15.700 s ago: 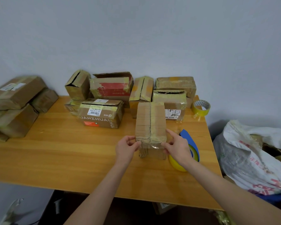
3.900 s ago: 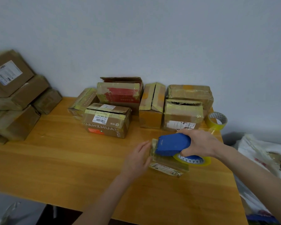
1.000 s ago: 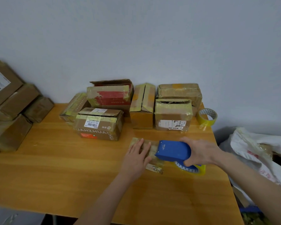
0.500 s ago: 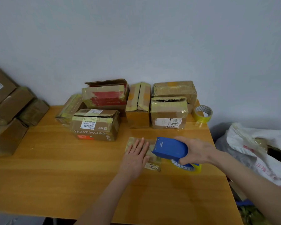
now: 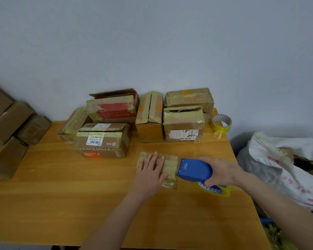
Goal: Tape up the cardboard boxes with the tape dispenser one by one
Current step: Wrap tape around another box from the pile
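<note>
Wooden table (image 5: 79, 204): bare surface left and front of the hands, boxes (image 5: 105, 139) crowd the back edge, right edge close beside the tape dispenser (image 5: 194, 170). Small flat box (image 5: 168, 163) lies mid-table. Left hand (image 5: 151, 173) presses it flat, fingers straight; right hand (image 5: 222, 171), fingers curled, grips the dispenser at the box's right end.

Dim, soft, even light lies over my bench (image 5: 61, 195), with a pale sheen along its far half. Shadows beneath my left hand (image 5: 150, 175) are faint. The wide lens bows the edges; corners look soft.
</note>
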`<control>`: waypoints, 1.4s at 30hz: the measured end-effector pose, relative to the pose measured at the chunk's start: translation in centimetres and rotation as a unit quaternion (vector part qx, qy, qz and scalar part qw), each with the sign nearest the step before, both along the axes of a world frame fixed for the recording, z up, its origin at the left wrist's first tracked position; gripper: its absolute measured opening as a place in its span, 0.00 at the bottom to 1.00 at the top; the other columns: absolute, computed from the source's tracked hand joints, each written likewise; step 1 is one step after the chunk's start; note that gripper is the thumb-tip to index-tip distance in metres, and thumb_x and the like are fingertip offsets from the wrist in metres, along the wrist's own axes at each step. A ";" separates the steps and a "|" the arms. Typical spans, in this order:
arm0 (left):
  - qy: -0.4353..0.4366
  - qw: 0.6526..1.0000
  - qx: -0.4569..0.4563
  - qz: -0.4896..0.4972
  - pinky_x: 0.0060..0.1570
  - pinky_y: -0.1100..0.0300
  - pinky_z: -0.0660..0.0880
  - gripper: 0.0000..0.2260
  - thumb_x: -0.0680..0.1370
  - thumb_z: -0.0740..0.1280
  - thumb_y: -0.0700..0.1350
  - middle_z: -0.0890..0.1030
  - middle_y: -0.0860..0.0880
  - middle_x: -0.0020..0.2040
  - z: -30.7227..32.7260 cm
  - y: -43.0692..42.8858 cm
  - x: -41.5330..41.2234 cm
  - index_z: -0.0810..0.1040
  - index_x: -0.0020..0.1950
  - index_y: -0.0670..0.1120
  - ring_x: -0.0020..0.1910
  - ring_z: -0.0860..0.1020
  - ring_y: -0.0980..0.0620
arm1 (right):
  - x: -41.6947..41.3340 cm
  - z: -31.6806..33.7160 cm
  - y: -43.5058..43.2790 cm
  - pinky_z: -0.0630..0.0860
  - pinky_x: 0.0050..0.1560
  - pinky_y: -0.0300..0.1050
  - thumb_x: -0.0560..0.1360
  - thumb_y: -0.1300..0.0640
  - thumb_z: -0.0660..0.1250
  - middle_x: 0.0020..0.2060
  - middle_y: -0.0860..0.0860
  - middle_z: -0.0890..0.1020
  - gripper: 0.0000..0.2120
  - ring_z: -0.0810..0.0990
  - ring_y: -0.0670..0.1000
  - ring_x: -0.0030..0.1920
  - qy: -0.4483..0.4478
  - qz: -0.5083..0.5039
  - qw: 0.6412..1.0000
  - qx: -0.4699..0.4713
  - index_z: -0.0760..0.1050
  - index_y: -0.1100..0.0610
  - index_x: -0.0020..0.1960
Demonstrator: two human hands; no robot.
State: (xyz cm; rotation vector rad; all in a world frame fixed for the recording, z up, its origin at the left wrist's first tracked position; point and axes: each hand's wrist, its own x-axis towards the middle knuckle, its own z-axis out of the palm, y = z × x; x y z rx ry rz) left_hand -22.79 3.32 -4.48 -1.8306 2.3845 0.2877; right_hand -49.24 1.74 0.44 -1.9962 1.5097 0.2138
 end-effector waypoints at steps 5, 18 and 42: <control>0.006 0.999 -0.004 -0.053 0.74 0.47 0.34 0.32 0.70 0.22 0.64 0.33 0.54 0.76 -0.6 0.6 -2.3 0.32 0.74 0.58 0.76 0.34 0.49 | 0.0 -0.6 0.2 0.77 0.49 0.47 0.68 0.47 0.72 0.50 0.45 0.75 0.37 0.76 0.51 0.49 0.005 0.007 1.000 -0.008 0.59 0.43 0.73; -0.002 0.999 -0.003 -0.048 0.74 0.49 0.35 0.32 0.70 0.21 0.64 0.32 0.54 0.76 -0.9 0.2 -1.4 0.32 0.74 0.58 0.75 0.33 0.53 | -4.5 -1.1 1.2 0.77 0.52 0.46 0.68 0.50 0.73 0.54 0.43 0.76 0.37 0.77 0.48 0.52 -0.029 -0.025 0.998 0.048 0.59 0.40 0.72; -0.017 0.999 0.017 -0.048 0.73 0.49 0.35 0.24 0.78 0.32 0.61 0.32 0.55 0.76 -0.8 0.4 -1.3 0.33 0.74 0.61 0.76 0.33 0.53 | 0.7 -1.8 -1.8 0.80 0.50 0.51 0.58 0.43 0.72 0.48 0.48 0.81 0.28 0.80 0.50 0.47 -0.023 -0.063 0.993 0.098 0.72 0.45 0.57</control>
